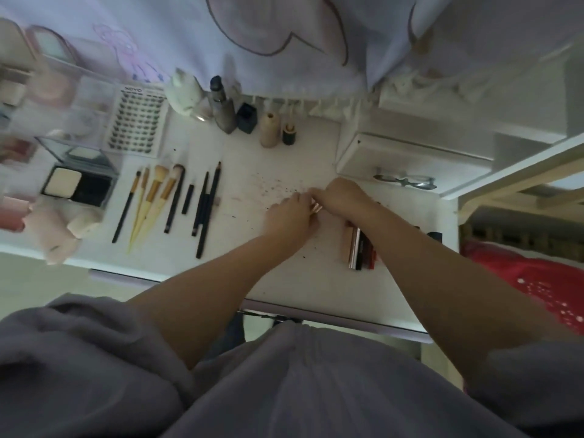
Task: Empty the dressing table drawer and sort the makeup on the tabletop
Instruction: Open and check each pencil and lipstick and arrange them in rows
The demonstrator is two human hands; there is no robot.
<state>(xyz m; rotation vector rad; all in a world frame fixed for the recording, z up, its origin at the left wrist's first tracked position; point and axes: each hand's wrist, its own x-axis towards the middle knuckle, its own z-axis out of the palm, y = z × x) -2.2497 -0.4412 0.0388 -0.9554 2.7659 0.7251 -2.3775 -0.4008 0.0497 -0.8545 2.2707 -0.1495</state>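
Brushes (164, 200) lie left of both hands (316, 207), bottles (252, 121) behind, tubes (361, 248) right.

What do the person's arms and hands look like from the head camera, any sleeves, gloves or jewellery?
Both forearms are bare from about the elbow down. Loose grey-lilac fabric sleeves are bunched above the elbows, matching the garment over the lap. The left hand and right hand show no gloves; no rings, watch or bracelets are visible, though the fingers are partly hidden and blurred.

Pale curtain with a big flower outline (284, 33), red cloth with white dots (537, 289), soft grey clothing (284, 390), cream floor (31, 276)
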